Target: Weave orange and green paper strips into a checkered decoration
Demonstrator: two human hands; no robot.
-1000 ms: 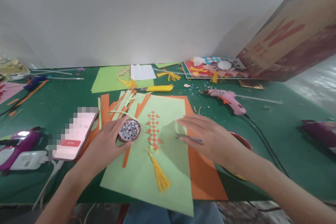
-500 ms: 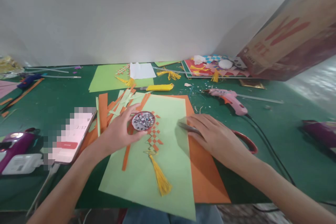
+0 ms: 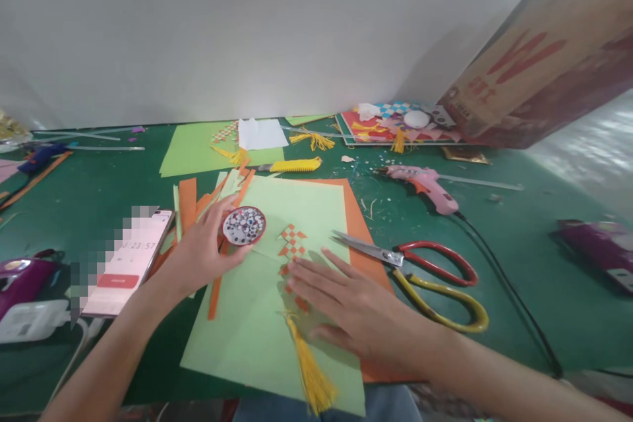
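My left hand (image 3: 210,247) grips a small round red-rimmed container (image 3: 244,225) filled with googly eyes, over the left part of a light green paper sheet (image 3: 247,343). Flat and with fingers stretched out, my right hand (image 3: 341,300) rests on a woven orange-and-green paper fish (image 3: 293,242), covering its lower part. A yellow tassel (image 3: 311,369) hangs from the fish's near end across the sheet. Just beyond my right hand lie scissors (image 3: 395,256) with one red and one yellow handle, partly over an orange sheet (image 3: 368,237).
Paper strips (image 3: 188,204) and a phone (image 3: 128,264) lie on the left. A yellow utility knife (image 3: 295,165) is behind the sheet. A pink glue gun (image 3: 425,186) with its cord sits at right. A paper bag (image 3: 534,59) stands back right.
My right hand has moved left off the scissors and onto the fish; the scissors now lie uncovered. My left hand has shifted left with the container, away from the fish.
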